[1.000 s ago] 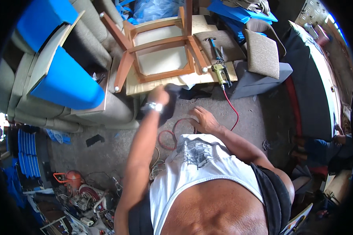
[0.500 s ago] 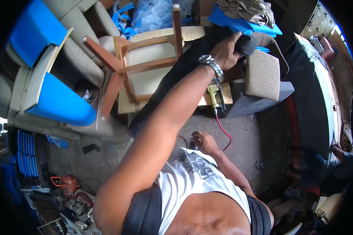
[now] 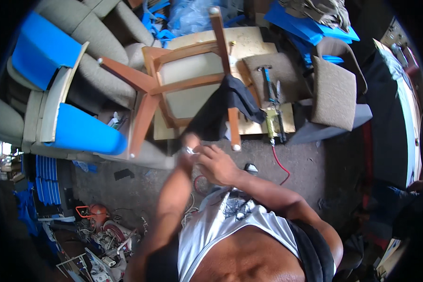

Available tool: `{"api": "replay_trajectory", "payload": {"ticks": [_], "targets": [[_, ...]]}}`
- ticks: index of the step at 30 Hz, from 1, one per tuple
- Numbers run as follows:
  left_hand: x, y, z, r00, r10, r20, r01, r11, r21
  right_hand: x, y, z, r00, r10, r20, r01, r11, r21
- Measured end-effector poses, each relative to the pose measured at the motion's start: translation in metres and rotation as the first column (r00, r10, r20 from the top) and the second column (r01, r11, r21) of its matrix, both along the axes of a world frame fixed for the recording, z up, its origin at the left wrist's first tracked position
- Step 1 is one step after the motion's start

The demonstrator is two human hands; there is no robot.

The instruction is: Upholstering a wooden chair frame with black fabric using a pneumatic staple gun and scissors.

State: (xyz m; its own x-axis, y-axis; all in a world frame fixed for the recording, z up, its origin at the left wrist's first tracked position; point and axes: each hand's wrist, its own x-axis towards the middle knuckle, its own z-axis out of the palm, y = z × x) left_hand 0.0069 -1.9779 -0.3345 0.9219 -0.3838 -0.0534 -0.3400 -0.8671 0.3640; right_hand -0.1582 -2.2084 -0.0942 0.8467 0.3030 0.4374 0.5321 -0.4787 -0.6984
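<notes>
An upturned wooden chair frame (image 3: 188, 84) with reddish-brown legs and a pale seat underside lies on a light wooden board. Black cloth (image 3: 242, 96) drapes over the chair leg nearest me and trails down toward my hands. My left hand (image 3: 190, 141), smeared by motion, is at the cloth's lower end; its grip does not show. Around that wrist is a metal watch (image 3: 189, 150). My right hand (image 3: 216, 164) crosses over to the left wrist, its fingers slightly bent and apart beside the watch.
Right of the chair lie a blue-handled hammer (image 3: 268, 84) and a yellow-green air tool (image 3: 271, 124) with a red hose (image 3: 280, 164). A beige padded piece (image 3: 333, 94) stands farther right. Blue-covered grey upholstered furniture (image 3: 87, 129) crowds the left. An orange machine (image 3: 97, 214) sits lower left.
My left hand has come back from the far right toward my body. The black cloth now hangs over the chair leg, uncovering the hammer. My right hand has moved up-left to the left wrist.
</notes>
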Motion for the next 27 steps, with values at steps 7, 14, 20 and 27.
{"api": "replay_trajectory", "payload": {"ticks": [7, 14, 20, 27], "targets": [[0.053, 0.137, -0.031, 0.961, 0.11, -0.253, -0.18, 0.945, -0.274, 0.011, 0.109, -0.126, 0.966, 0.197, -0.165, -0.236, 0.935, -0.266], [-0.02, 0.167, -0.133, 0.805, 0.102, -0.584, -0.483, 0.684, -0.547, 0.034, 0.131, -0.167, 0.969, 0.211, -0.132, -0.248, 0.867, -0.433], [-0.261, 0.167, -0.239, 0.717, 0.027, -0.696, -0.651, 0.381, -0.656, 0.005, 0.146, -0.165, 0.957, -0.015, -0.291, -0.054, 0.972, -0.23], [-0.19, -0.018, -0.297, 0.708, -0.114, -0.697, -0.705, -0.041, -0.708, 0.003, 0.119, -0.186, 0.944, -0.01, -0.331, -0.076, 0.966, -0.246]]}}
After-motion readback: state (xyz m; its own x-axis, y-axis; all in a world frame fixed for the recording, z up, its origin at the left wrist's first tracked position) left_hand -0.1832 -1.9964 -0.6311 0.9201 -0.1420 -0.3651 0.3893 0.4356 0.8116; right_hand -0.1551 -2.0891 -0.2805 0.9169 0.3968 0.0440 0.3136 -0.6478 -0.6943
